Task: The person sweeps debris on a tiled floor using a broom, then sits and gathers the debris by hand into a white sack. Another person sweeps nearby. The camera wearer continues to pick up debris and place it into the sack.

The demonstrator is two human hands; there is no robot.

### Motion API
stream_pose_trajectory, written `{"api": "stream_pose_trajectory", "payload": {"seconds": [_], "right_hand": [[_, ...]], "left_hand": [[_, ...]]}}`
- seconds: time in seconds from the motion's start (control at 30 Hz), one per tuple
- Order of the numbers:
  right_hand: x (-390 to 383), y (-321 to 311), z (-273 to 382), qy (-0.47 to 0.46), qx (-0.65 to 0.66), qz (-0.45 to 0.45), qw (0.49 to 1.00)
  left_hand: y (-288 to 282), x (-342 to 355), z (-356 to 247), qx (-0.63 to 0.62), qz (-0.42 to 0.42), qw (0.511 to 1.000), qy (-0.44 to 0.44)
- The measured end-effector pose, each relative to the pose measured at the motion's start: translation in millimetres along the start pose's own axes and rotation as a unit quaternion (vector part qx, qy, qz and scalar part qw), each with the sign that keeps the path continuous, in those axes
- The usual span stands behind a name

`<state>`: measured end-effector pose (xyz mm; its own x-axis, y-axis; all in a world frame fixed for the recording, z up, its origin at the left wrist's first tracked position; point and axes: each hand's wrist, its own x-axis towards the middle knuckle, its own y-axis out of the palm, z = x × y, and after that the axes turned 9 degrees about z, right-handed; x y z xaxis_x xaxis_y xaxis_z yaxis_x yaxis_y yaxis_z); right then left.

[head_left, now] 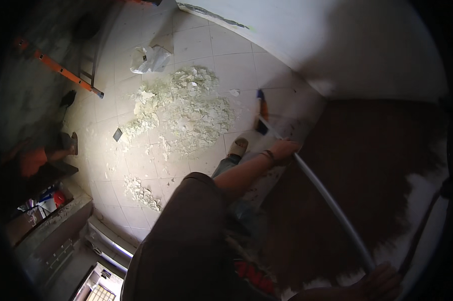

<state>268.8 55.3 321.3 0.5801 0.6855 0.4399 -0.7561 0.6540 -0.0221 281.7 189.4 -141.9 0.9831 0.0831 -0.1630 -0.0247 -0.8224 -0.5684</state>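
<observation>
The broom (328,197) is held in two places, its long axis running diagonally from the lower right of the view to the upper middle. The left grip (285,149) is closed around the lower part of the handle, and the right grip (380,283) is wrapped around the handle near its upper end. The broom head (261,112) lies beyond the left grip, up and slightly to the left of it; the left hand is the nearer of the two. The main heap of flakes (199,113) lies to the left of the head, with bare tile between them.

Materials: the handle is a smooth, grey tube with a metallic sheen. The head is narrow, blue and orange, and blurred at its edges. The heap consists of thin, pale, irregular chips, apparently paint or plaster, loosely layered. A smaller patch of chips (140,192) lies nearer the wearer. A flat, dark, four-sided piece (117,134) rests at the left margin of the heap. A crumpled, whitish, translucent bag (151,59) lies beyond it. The floor (232,40) is laid with large, pale, square tiles
</observation>
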Motion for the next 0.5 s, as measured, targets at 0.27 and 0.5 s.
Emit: {"api": "stream_pose_trajectory", "payload": {"seconds": [0.27, 0.5], "right_hand": [[93.8, 16.5, -32.2, 0.050, 0.164, 0.089, 0.981], [131.7, 0.9, 11.8, 0.020, 0.159, 0.174, 0.972]], "left_hand": [[-83.4, -83.5, 42.4, -0.019, -0.126, 0.983, -0.130], [-87.0, -53.9, 15.5, -0.007, -0.209, 0.969, -0.134]]}}
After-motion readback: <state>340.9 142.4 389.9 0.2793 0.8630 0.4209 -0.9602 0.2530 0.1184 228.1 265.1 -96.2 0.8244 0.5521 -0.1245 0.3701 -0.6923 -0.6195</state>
